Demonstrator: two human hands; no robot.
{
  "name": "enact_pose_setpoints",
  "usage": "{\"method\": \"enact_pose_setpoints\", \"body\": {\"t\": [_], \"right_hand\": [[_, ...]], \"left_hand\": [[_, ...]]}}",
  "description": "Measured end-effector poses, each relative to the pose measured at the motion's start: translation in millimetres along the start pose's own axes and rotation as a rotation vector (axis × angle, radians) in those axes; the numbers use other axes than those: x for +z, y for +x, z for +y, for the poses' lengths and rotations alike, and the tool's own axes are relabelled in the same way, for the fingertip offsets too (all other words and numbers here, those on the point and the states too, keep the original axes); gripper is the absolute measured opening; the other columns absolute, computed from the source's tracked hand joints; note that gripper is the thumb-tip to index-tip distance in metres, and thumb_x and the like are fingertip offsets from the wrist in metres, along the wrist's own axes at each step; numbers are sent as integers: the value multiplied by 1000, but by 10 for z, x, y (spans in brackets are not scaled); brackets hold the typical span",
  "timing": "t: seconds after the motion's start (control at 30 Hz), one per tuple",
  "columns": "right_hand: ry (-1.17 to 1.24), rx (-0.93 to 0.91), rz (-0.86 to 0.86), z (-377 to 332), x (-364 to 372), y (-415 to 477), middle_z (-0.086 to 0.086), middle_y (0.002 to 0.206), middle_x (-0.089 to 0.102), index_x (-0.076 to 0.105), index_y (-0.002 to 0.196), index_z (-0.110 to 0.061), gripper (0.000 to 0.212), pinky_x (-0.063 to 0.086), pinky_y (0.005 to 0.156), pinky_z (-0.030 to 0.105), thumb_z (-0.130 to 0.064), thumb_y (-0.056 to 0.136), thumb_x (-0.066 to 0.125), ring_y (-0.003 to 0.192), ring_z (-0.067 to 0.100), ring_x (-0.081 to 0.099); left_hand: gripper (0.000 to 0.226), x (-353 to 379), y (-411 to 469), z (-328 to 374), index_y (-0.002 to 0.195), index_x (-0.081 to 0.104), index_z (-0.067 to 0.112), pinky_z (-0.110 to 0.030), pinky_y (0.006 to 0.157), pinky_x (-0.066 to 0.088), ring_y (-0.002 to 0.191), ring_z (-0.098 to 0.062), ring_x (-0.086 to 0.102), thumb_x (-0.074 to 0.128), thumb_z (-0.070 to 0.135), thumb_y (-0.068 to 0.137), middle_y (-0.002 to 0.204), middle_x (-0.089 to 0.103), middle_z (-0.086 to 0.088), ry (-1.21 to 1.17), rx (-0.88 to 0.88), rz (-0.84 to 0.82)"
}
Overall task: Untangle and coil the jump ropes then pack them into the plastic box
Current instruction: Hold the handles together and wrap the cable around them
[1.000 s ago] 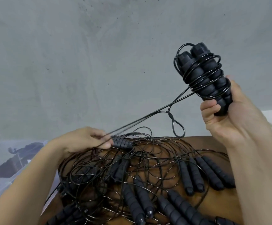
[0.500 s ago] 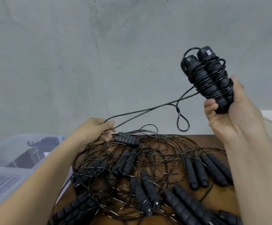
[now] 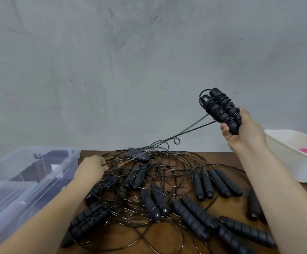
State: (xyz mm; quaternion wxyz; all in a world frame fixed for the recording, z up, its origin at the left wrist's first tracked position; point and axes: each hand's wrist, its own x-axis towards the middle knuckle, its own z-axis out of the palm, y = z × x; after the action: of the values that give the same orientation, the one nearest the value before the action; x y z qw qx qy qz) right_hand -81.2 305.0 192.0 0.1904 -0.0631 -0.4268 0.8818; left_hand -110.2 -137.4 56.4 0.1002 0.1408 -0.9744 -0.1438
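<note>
gripping the light, cable-wound handle pair (image 3: 220, 110) aloft in the right hand (image 3: 244, 132), with thin springy cable (image 3: 185, 132) taut down to the tangle (image 3: 149, 180) on the table (image 3: 167, 237) by the left hand (image 3: 92, 167), hold there impossible to tell, and best taken by the ribbed foam rather than the kink-prone wire.

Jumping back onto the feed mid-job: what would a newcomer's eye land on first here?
The right hand, raised at upper right, grips a handle pair wound with black cord, two taut strands running down to the pile. Below it a tangle of black jump ropes sprawls over the wooden table, the left hand at its left edge, its grip hidden. A clear plastic box sits at far left.
</note>
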Motion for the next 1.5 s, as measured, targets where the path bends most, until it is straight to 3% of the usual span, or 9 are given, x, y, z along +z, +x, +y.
{"method": "enact_pose_setpoints", "body": {"t": [0.1,0.23,0.4,0.53,0.77,1.0,1.23,1.37,1.5], "right_hand": [[-39,19,57,-152,-73,144,12,90,73,64,99,-15,22,50,45,23,-35,107,65,46,22,63],[-34,71,89,-325,-138,243,12,91,72,64,99,-17,19,47,41,21,-34,107,64,41,20,59],[-152,-26,69,-337,-49,148,13,98,75,69,108,-11,21,56,50,26,-32,104,68,54,25,67],[-220,-77,83,-236,-26,76,9,97,74,68,106,-12,22,62,54,29,-35,106,67,56,20,71],[-392,-27,-36,138,141,-156,11,98,74,65,104,-13,21,58,47,30,-34,106,68,53,21,69],[-414,151,-232,311,503,-555,13,87,72,68,108,-14,20,51,40,25,-33,106,68,44,23,62],[-353,206,-387,266,771,-916,11,76,73,70,102,-14,21,51,39,24,-35,105,69,46,24,63],[-305,193,-478,201,886,-1049,13,73,73,70,105,-10,26,51,39,24,-36,107,66,47,24,62],[-279,158,-483,114,911,-1060,15,83,75,71,109,-10,32,52,42,24,-41,106,66,50,23,65]], "left_hand": [[21,8,-266,21,90,63,24,-32,66,55,76,-18,66,77,39,92,82,70,2,33,23,5],[36,113,-552,-98,98,57,22,-32,52,49,67,-26,67,85,41,86,75,68,1,196,233,375],[21,-11,-777,25,104,72,3,-21,58,58,68,-12,68,80,19,93,89,69,-7,-1424,-154,-40],[14,-138,-966,-3,112,72,11,-12,48,50,56,-2,56,63,10,100,81,61,3,-1977,-215,-351],[27,-25,-1181,-59,131,66,14,-25,60,57,88,-22,77,61,22,106,114,79,-12,-1395,-309,-520],[40,-352,-1181,428,131,59,31,-30,81,59,99,-9,72,68,16,95,120,70,10,-1008,-32,114],[87,-789,-1249,1160,159,39,34,-29,109,41,137,1,50,81,52,86,151,51,22,-958,368,-211],[60,-921,-1314,1491,146,53,22,-42,114,46,113,-6,67,78,33,94,115,75,8,-1274,473,-463],[25,-888,-1381,1618,124,65,12,-35,73,55,67,-18,59,51,29,112,68,49,4,-1363,421,-365]]}}
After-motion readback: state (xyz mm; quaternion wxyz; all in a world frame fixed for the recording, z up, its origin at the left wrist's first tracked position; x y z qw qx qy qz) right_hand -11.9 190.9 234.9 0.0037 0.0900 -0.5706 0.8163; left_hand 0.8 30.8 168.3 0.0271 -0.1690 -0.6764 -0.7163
